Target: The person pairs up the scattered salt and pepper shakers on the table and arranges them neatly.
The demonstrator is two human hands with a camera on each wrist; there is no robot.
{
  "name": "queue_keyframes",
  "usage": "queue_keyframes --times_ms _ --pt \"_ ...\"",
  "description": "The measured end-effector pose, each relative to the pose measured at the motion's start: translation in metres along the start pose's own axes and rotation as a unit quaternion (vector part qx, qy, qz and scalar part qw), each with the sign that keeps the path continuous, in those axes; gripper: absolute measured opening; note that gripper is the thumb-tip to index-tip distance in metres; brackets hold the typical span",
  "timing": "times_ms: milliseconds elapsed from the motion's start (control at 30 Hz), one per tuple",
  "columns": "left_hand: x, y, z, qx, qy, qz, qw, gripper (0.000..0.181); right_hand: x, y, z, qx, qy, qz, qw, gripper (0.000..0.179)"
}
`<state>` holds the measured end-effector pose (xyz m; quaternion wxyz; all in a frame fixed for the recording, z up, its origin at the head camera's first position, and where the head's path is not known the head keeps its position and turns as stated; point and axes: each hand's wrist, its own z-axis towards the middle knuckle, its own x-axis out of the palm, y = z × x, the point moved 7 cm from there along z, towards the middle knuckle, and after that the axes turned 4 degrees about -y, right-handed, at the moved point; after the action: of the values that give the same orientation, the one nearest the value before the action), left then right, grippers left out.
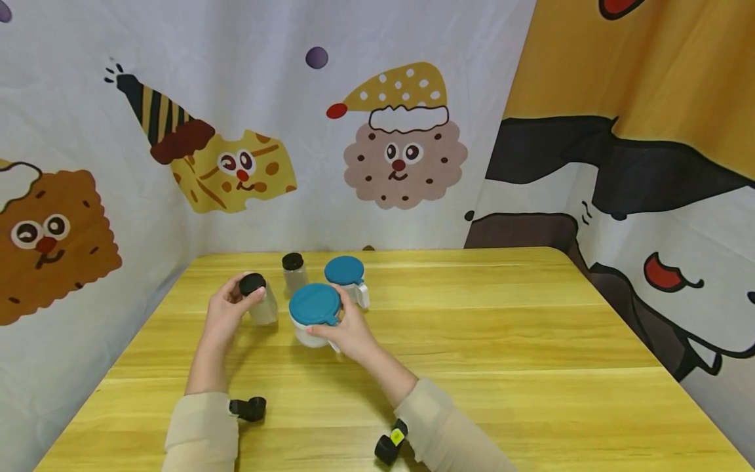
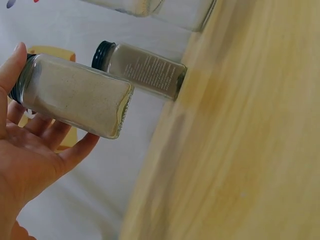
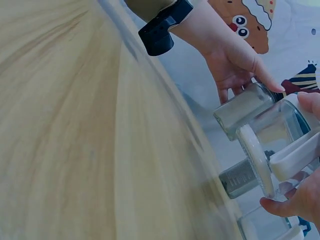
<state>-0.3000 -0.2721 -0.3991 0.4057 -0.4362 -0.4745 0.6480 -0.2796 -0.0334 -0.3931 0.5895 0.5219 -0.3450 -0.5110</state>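
Observation:
My left hand (image 1: 224, 314) grips a square glass spice jar (image 1: 263, 311) with a black lid, thumb and fingers around its top. In the left wrist view this jar (image 2: 75, 95) holds a pale powder and hangs above the table. To its right, my right hand (image 1: 355, 333) holds a clear round seasoning jar (image 1: 314, 305) with a blue lid and white handle. That jar (image 3: 280, 125) is tilted and off the table in the right wrist view, with white contents at its bottom. Behind stand a second black-lidded jar (image 1: 295, 278) and a second blue-lidded jar (image 1: 345, 270).
The wood-grain table (image 1: 501, 341) reaches to a printed cloth curtain (image 1: 259, 72) at the back and sides. A black wrist camera (image 1: 250, 409) sits at the left cuff, another black device (image 1: 389, 446) at the right cuff.

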Motion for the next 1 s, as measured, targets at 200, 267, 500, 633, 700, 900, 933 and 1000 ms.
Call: queue_keyframes --times_ms 200,267,500,633,700,900,933,1000 --pt "0.004 -0.010 -0.001 0.009 -0.002 -0.011 0.9999 0.061 -0.006 0.022 -0.007 0.013 -0.004 0.000 0.9999 0.083" --pt "0.005 -0.013 -0.002 0.016 -0.002 -0.015 0.9998 0.058 -0.007 0.023 -0.007 0.015 -0.006 0.000 0.9999 0.083" --pt "0.008 -0.022 -0.004 0.029 0.003 -0.019 0.9994 0.053 -0.012 0.029 -0.008 0.014 -0.011 -0.003 0.9998 0.083" --pt "0.010 -0.024 -0.004 0.033 0.007 -0.025 0.9991 0.053 -0.014 0.031 -0.010 0.012 -0.015 -0.006 0.9998 0.083" --pt "0.010 -0.027 -0.004 0.038 0.007 -0.026 0.9989 0.052 -0.015 0.032 -0.010 0.013 -0.016 -0.004 0.9998 0.083" --pt "0.016 -0.035 -0.007 0.052 0.012 -0.040 0.9978 0.048 -0.019 0.038 -0.012 0.003 -0.017 -0.004 0.9998 0.083" --pt "0.017 -0.037 -0.007 0.053 0.013 -0.044 0.9976 0.047 -0.019 0.039 -0.012 0.001 -0.016 -0.005 0.9999 0.083" --pt "0.019 -0.040 -0.009 0.055 0.015 -0.050 0.9972 0.047 -0.021 0.041 -0.013 -0.002 -0.014 -0.006 0.9999 0.083"
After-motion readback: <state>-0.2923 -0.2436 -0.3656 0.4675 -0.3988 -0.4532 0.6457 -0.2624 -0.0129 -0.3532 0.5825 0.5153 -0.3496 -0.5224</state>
